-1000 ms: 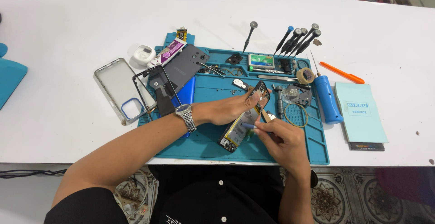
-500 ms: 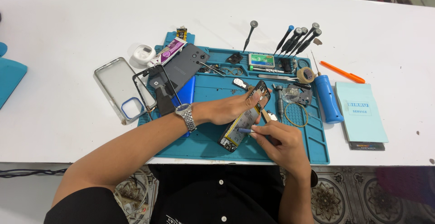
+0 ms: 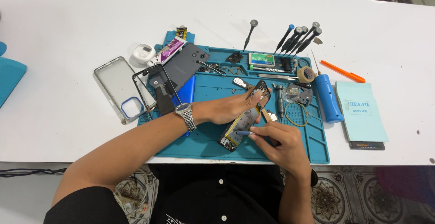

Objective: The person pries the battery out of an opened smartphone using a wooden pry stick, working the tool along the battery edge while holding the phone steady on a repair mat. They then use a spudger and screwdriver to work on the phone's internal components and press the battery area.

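An opened phone body (image 3: 247, 117) with its insides exposed lies tilted on the teal repair mat (image 3: 213, 142). My left hand (image 3: 226, 108), with a metal watch on the wrist, grips the phone along its left edge. My right hand (image 3: 278, 140) pinches a small blue-tipped tool (image 3: 243, 133) whose tip touches the lower part of the phone.
On the mat's left lie a grey back cover (image 3: 183, 67), a black frame (image 3: 156, 88) and a clear case (image 3: 120, 88). Screwdrivers (image 3: 297, 36) and a small parts box (image 3: 262, 60) sit at the back. A blue cylinder (image 3: 327, 97), an orange tool (image 3: 343, 71) and a pale booklet (image 3: 361, 110) lie at the right.
My right hand has shifted the tool tip slightly left along the lower part of the phone. The left hand keeps its grip.
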`<state>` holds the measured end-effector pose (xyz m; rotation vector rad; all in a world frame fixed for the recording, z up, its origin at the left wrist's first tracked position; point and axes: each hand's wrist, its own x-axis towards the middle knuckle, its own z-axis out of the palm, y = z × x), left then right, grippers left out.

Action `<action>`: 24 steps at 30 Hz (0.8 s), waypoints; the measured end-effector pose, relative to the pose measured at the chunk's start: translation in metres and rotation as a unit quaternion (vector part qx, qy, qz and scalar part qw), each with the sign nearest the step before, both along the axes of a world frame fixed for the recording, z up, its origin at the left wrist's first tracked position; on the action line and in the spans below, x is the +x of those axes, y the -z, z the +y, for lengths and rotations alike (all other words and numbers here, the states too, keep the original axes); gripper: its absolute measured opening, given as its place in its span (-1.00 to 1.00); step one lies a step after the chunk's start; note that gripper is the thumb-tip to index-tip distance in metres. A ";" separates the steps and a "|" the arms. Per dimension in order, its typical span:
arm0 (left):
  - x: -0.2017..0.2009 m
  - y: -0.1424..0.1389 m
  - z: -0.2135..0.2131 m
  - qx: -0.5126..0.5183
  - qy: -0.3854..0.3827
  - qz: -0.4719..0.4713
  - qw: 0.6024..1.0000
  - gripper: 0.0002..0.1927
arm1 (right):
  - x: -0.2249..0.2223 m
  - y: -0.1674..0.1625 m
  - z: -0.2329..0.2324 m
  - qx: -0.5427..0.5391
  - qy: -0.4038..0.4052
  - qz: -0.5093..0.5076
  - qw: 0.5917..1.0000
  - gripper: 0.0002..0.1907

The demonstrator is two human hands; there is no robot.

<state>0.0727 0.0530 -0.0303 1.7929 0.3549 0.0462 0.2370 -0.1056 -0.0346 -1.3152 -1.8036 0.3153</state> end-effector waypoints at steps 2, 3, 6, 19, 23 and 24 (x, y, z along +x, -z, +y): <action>0.000 -0.003 0.000 0.006 0.002 0.004 1.000 0.14 | 0.001 0.001 0.000 0.005 -0.007 -0.003 1.000 -0.82; 0.000 -0.004 -0.001 0.009 0.002 0.006 1.000 0.14 | 0.001 0.002 0.000 0.003 0.004 -0.002 1.000 -0.81; 0.001 -0.004 -0.001 0.045 0.003 -0.006 0.999 0.14 | 0.002 0.003 0.001 -0.004 0.023 0.000 1.000 -0.81; 0.001 -0.001 0.001 0.043 0.008 -0.022 0.999 0.09 | 0.000 -0.001 0.002 -0.006 0.055 0.008 0.998 -0.84; 0.001 -0.003 0.000 0.036 0.010 -0.014 0.999 0.08 | 0.001 -0.001 0.002 -0.026 0.080 0.018 0.996 -0.87; 0.001 -0.003 0.000 0.038 0.008 -0.012 0.999 0.08 | 0.001 -0.001 0.002 -0.024 0.078 0.015 0.997 -0.87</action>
